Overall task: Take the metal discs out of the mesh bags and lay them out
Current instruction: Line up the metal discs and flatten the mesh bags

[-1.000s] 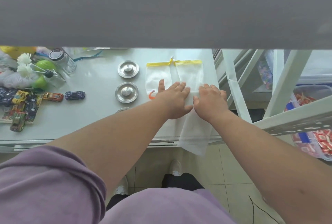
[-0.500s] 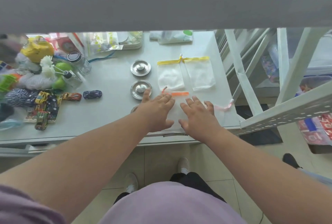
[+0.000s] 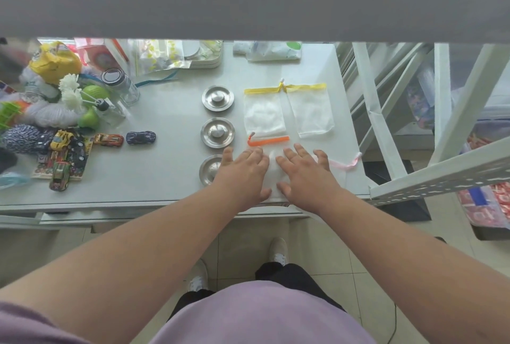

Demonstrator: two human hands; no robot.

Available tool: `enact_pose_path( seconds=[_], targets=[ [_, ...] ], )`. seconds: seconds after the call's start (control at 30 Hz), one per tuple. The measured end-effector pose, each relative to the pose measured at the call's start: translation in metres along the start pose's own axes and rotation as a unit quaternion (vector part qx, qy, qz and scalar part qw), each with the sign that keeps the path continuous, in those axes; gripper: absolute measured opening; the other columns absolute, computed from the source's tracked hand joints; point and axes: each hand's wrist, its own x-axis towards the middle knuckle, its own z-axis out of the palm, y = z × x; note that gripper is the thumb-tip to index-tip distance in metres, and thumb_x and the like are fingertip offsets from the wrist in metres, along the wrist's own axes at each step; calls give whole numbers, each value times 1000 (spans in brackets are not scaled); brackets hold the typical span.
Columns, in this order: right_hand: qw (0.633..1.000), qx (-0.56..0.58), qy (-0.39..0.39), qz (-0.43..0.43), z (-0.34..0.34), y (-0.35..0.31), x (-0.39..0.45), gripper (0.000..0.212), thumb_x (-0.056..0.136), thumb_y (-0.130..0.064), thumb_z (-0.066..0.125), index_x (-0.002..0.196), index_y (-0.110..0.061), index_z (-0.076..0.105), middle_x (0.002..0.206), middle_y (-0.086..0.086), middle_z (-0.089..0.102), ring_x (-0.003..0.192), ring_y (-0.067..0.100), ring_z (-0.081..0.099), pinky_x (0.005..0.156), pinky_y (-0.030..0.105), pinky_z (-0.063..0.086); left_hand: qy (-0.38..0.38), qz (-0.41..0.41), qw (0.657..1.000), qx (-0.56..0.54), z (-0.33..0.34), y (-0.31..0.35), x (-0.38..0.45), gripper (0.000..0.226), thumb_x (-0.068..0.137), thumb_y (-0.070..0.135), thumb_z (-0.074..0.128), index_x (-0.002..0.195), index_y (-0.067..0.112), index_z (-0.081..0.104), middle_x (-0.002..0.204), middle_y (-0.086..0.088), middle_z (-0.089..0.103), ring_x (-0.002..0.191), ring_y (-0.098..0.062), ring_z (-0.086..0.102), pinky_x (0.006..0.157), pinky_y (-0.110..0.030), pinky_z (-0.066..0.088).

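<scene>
Three metal discs lie in a column on the white table (image 3: 165, 178): the far disc (image 3: 217, 97), the middle disc (image 3: 217, 133), and a near disc (image 3: 207, 169) partly under my left hand. Two empty mesh bags with yellow tops lie flat side by side: one on the left (image 3: 264, 111), one on the right (image 3: 310, 109). An orange-topped mesh bag (image 3: 271, 161) lies near the front edge. My left hand (image 3: 242, 175) and my right hand (image 3: 306, 175) press flat on it, fingers spread. A pink ribbon (image 3: 349, 162) shows to the right, its bag mostly hidden.
Toy cars (image 3: 140, 137), a glass jar (image 3: 120, 86), yarn and green items crowd the table's left. Packets and a tray (image 3: 204, 56) line the back. A white metal shelf frame (image 3: 441, 175) stands right of the table. A grey band hides the top of the view.
Both hands slid back toward the front edge over the mesh bag, uncovering its orange top and the pink ribbon. The view tilted up, showing more of the table's back.
</scene>
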Motion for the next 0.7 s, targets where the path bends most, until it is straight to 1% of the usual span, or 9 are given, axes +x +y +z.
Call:
enact_pose_path(
  seconds=[0.17,0.27,0.33,0.4,0.47,0.5,0.53,0.6,0.7],
  targets=[
    [1000,15,8,-2,1,-2,-1,70,99,-51,47,162,-27,28,174,1,22,162,22,8,125,56,5,-1,2,1000,9,0,-5,-2,86,100,66,45,168,20,22,178,-4,16,163,-19,18,125,-65,9],
    [998,40,41,9,-1,-2,-7,66,99,-49,51,159,-25,35,172,4,29,161,23,16,124,55,11,16,5,999,27,-2,-3,-1,85,100,66,45,166,18,24,177,-6,21,161,-21,23,124,-65,10],
    [991,74,94,55,-1,2,-19,61,97,-45,56,152,-20,47,166,7,40,157,27,29,121,54,22,41,17,998,41,-4,4,1,83,100,64,45,164,15,27,174,-9,27,159,-23,27,123,-65,10],
    [977,102,122,139,4,13,-35,58,95,-41,58,146,-14,52,161,11,47,152,31,37,116,55,31,65,40,996,38,-6,16,6,81,100,61,47,163,14,29,172,-9,31,158,-23,29,123,-65,10],
    [965,124,94,213,13,23,-49,59,96,-38,56,148,-12,50,163,15,43,152,34,35,117,55,31,65,78,995,24,-7,31,12,79,100,59,49,163,15,29,173,-7,29,159,-23,27,124,-65,9],
    [962,127,72,232,18,28,-54,60,97,-38,54,151,-12,46,166,15,38,154,34,31,118,54,30,57,99,993,19,-7,40,16,79,100,59,49,164,17,28,175,-6,26,161,-22,24,125,-65,10],
    [962,127,55,235,22,31,-58,61,99,-38,53,154,-13,42,169,15,33,156,33,26,120,53,27,46,116,992,18,-6,48,20,80,100,59,49,166,19,26,177,-5,22,163,-21,21,125,-65,10],
    [967,128,43,215,27,36,-58,63,103,-38,49,160,-16,33,173,13,22,160,30,17,123,52,22,21,133,991,24,-4,61,28,81,101,59,48,168,20,23,179,-2,16,165,-19,15,125,-65,9],
    [976,113,49,177,28,48,-51,65,104,-33,47,163,-17,27,175,10,18,161,28,12,125,51,19,6,126,992,31,-2,73,36,82,101,59,47,168,19,22,180,-2,15,165,-19,12,126,-65,7]
  ],
)
